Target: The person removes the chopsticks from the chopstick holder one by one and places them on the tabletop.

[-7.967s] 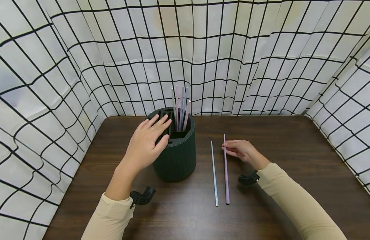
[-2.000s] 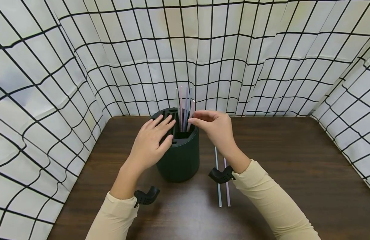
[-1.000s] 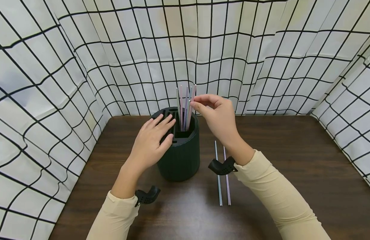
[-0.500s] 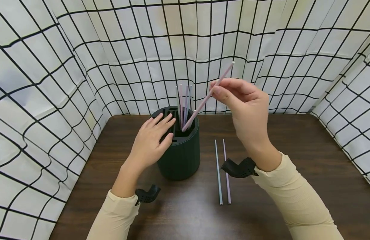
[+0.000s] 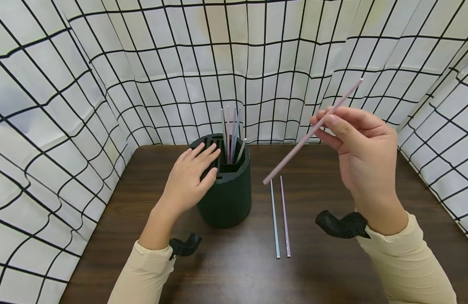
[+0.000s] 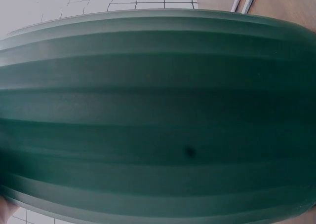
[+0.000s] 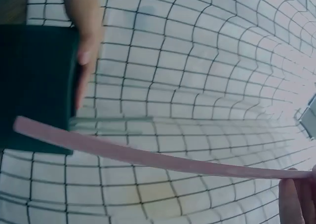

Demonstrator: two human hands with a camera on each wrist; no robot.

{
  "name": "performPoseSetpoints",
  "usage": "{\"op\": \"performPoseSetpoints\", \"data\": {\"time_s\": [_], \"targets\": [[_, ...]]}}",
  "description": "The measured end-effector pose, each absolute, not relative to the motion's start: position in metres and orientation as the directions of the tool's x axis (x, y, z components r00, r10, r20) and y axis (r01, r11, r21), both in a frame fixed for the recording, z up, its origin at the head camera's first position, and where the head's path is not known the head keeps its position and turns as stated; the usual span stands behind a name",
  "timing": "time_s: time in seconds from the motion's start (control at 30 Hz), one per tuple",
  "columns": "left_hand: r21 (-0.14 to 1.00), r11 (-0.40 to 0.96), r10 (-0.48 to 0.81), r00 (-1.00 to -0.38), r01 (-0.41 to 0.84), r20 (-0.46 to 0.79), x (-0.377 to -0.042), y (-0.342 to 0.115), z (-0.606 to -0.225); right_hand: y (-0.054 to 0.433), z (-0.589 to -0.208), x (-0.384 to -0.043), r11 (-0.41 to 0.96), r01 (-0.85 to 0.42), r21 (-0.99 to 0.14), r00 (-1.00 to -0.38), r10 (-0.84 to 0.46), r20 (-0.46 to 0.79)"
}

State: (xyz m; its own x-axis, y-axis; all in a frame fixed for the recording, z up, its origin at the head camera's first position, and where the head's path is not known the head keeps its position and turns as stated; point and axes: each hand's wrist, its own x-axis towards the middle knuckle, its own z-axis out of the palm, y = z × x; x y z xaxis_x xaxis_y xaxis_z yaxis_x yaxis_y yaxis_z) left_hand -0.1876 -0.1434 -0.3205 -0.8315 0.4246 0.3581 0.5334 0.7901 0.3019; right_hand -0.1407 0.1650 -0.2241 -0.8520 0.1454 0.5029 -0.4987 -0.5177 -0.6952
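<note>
My right hand [image 5: 366,156] pinches a pink chopstick [image 5: 294,150] between thumb and fingers, raised and slanting, its thick end low toward the left. This chopstick [image 7: 148,158] also crosses the right wrist view. My left hand [image 5: 186,179] rests with spread fingers on top of a dark green, ribbed utensil holder [image 5: 226,202]. Several pastel chopsticks [image 5: 234,126] stand in its right compartment, with a shorter-showing pale green chopstick [image 5: 241,151] leaning right. The holder's ribbed wall [image 6: 158,105] fills the left wrist view.
On the dark wooden table [image 5: 237,270], a blue chopstick [image 5: 275,223] and a purple chopstick [image 5: 285,223] lie side by side, right of the holder. A white curtain with black grid lines [image 5: 279,63] encloses the back and sides.
My right hand left the purple chopstick beside the blue one, then gripped the pink chopstick in the holder, drew it out and carried it right. My left hand stayed on the holder.
</note>
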Motion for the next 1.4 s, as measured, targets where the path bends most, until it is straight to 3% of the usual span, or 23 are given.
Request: {"op": "performPoseSetpoints", "data": {"time_s": [0.3,0.57,0.83,1.03,1.4], "targets": [[0.296,0.790,0.430,-0.829,0.537,0.357,-0.187,-0.142,-0.319,0.200,-0.261,-0.145,-0.298,-0.383,-0.874,-0.922,0.076,0.379],[0.298,0.792,0.428,-0.833,0.533,0.351,-0.187,-0.144,-0.322,0.225,-0.312,-0.174,-0.323,-0.049,-0.945,-0.995,-0.064,0.074],[0.295,0.792,0.430,-0.832,0.534,0.350,-0.187,-0.144,-0.321,0.243,-0.351,-0.195,-0.232,0.189,-0.954,-0.979,-0.124,-0.164],[0.291,0.798,0.427,-0.835,0.528,0.346,-0.186,-0.145,-0.321,0.254,-0.370,-0.207,-0.209,0.286,-0.935,-0.952,-0.172,-0.253],[0.293,0.797,0.422,-0.834,0.528,0.354,-0.185,-0.144,-0.320,0.252,-0.407,-0.223,-0.167,0.376,-0.911,-0.924,-0.147,-0.354]]}}
